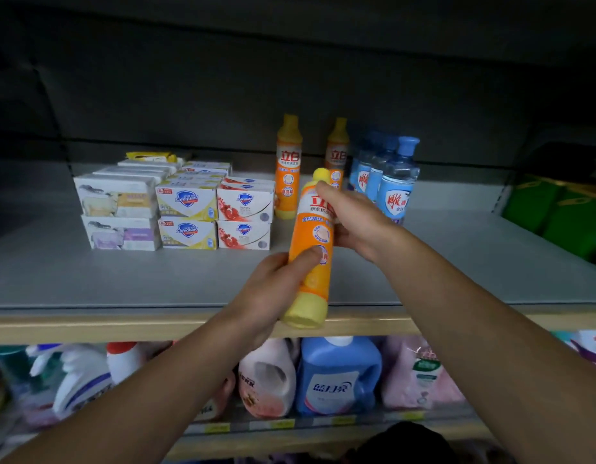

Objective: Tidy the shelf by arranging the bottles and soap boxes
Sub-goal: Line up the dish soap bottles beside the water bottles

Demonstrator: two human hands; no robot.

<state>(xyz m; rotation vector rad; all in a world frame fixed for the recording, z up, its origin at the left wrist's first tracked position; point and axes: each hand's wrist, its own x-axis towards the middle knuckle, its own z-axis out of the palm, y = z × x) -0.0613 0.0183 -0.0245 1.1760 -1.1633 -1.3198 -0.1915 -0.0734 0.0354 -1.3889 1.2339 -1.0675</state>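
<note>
Left hand (276,283) wrapped round the lower half of an orange bottle (311,249), thumb across its label; right hand (352,219) gripping the same bottle just below the yellow cap. Bottle held tilted above the front edge of the grey shelf (122,279), base out past the lip. Behind, standing upright: two matching orange bottles (287,169), then a row of blue bottles (395,185) to their right. Soap boxes (186,209) stacked two high at the left. Detergent jugs (336,376) on the shelf below.
</note>
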